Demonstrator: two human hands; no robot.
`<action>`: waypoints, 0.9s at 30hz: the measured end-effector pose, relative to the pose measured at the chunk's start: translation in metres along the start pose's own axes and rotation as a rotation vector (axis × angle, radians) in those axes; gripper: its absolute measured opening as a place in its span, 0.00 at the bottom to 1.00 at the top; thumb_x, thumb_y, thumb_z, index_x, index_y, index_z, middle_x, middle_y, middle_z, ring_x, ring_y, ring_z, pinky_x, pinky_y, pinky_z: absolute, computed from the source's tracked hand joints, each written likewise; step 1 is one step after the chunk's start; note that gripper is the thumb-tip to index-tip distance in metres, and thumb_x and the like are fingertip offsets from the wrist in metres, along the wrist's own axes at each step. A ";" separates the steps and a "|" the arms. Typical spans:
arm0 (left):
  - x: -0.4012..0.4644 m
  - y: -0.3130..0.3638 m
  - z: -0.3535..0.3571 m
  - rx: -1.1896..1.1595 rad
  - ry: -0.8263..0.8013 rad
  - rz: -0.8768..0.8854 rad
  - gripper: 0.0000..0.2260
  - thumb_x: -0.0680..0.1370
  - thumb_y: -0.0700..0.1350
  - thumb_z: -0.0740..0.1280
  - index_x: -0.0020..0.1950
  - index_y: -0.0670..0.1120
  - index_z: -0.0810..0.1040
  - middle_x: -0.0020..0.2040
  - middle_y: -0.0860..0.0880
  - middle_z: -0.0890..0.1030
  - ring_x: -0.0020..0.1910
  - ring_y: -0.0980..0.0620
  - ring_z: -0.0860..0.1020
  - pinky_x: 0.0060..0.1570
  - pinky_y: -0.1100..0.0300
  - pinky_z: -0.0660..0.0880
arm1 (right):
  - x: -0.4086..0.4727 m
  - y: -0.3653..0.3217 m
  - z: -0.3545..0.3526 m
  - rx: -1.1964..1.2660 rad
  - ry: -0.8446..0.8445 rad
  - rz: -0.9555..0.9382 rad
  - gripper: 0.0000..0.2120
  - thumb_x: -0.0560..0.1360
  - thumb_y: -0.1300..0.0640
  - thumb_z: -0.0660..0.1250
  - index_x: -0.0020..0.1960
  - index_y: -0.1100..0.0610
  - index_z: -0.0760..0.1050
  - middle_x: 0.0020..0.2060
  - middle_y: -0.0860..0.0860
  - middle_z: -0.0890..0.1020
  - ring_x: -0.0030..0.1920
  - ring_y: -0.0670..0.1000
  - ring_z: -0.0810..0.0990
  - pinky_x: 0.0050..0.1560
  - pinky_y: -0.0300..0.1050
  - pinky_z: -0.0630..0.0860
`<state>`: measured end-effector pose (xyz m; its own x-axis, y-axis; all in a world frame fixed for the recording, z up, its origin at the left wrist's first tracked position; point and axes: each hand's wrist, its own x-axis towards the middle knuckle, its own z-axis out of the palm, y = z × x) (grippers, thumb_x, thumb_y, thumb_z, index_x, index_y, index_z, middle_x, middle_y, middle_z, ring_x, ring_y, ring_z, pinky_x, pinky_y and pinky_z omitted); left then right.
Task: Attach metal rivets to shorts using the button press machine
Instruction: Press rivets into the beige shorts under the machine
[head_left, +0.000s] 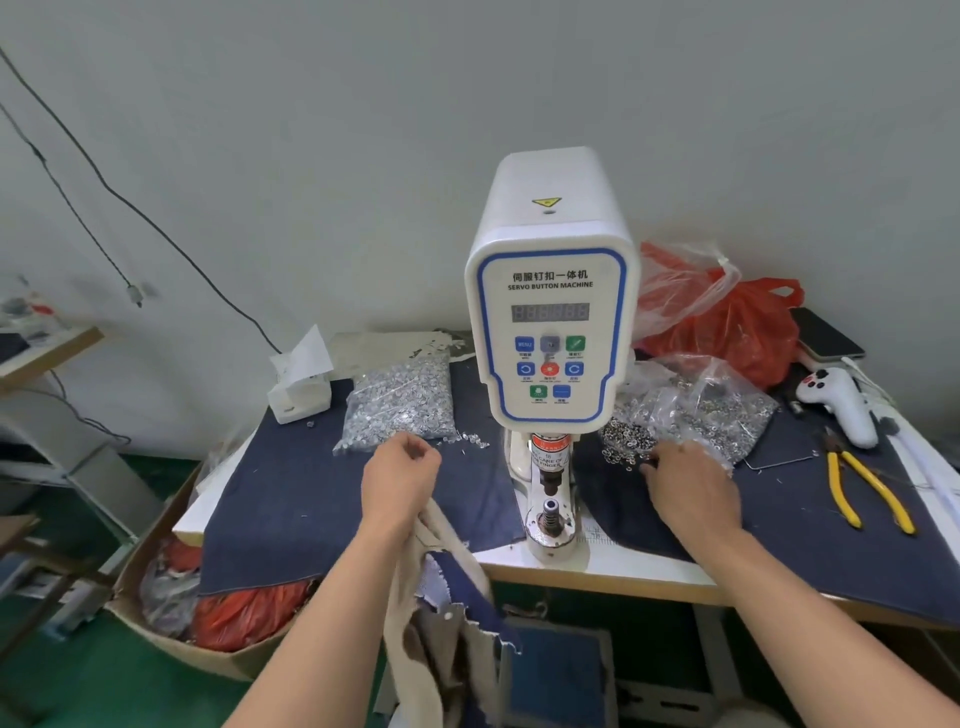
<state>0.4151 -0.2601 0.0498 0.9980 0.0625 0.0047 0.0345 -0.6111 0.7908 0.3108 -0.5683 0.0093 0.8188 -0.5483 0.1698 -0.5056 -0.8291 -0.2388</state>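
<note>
The white servo button machine (550, 322) stands at the table's middle, its lower die (550, 515) bare. My left hand (400, 480) has its fingers curled by the loose pieces in front of the left bag of silver rivets (397, 405). The beige-and-denim shorts (447, 597) hang from under that hand, off the table's front edge. My right hand (691, 491) lies palm down, its fingertips touching the loose pile spilling from the right bag of metal rings (691, 410). Whether either hand has a rivet between its fingers is hidden.
Dark denim cloth (291, 499) covers the table. Yellow-handled pliers (862, 488) and a white handheld device (841, 405) lie at the right, red plastic bags (727, 322) and a phone (826, 335) behind. A tissue box (301, 387) sits back left. A cardboard box (171, 613) stands on the floor.
</note>
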 end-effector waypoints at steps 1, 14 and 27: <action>0.010 -0.003 0.006 0.082 0.000 -0.006 0.02 0.80 0.47 0.68 0.48 0.51 0.81 0.47 0.53 0.84 0.49 0.47 0.83 0.48 0.55 0.75 | -0.001 -0.001 0.003 0.024 0.026 0.004 0.12 0.81 0.47 0.65 0.57 0.54 0.79 0.53 0.55 0.80 0.54 0.59 0.80 0.44 0.52 0.75; 0.033 -0.014 0.059 0.283 0.040 0.079 0.07 0.80 0.55 0.70 0.55 0.59 0.86 0.52 0.52 0.87 0.54 0.42 0.83 0.51 0.52 0.78 | -0.007 -0.001 0.010 0.227 0.148 0.069 0.06 0.81 0.51 0.64 0.49 0.50 0.79 0.45 0.48 0.80 0.48 0.56 0.80 0.44 0.52 0.77; 0.003 -0.006 0.017 -0.276 -0.010 0.028 0.06 0.77 0.43 0.74 0.44 0.54 0.85 0.40 0.58 0.86 0.44 0.60 0.83 0.44 0.64 0.76 | -0.019 -0.002 -0.006 0.401 0.347 -0.047 0.05 0.78 0.54 0.72 0.44 0.53 0.81 0.37 0.47 0.79 0.38 0.56 0.80 0.38 0.45 0.69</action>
<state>0.4187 -0.2699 0.0346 0.9989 0.0399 0.0245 -0.0077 -0.3746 0.9271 0.2949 -0.5566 0.0122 0.6657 -0.5722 0.4790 -0.2720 -0.7838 -0.5583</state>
